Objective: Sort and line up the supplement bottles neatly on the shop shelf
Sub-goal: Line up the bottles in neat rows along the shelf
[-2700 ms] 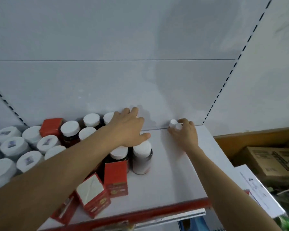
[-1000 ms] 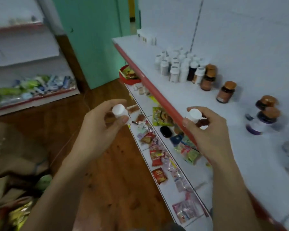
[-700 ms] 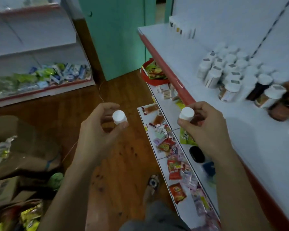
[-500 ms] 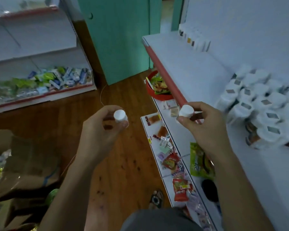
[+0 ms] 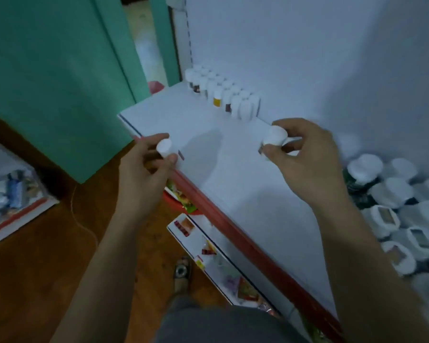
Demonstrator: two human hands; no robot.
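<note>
My left hand [image 5: 144, 169] grips a small white-capped bottle [image 5: 164, 146] at the front edge of the white shelf [image 5: 233, 184]. My right hand [image 5: 305, 157] holds a second small white-capped bottle [image 5: 275, 137] above the shelf, a short way in front of a double row of small white bottles [image 5: 223, 92] lined up along the back wall at the shelf's far end. A cluster of larger white-lidded jars [image 5: 396, 209] stands on the shelf at the right.
The shelf has a red front strip [image 5: 243, 238]. Below it a lower shelf [image 5: 208, 251] holds snack packets, and a red basket [image 5: 181, 201] sticks out. A green wall [image 5: 55, 70] and a doorway lie beyond the shelf end. The floor is brown wood.
I have turned and walked along the shelf with a bottle in each hand. Both hands have risen over the shelf, and the row of small bottles at the far end is now close.
</note>
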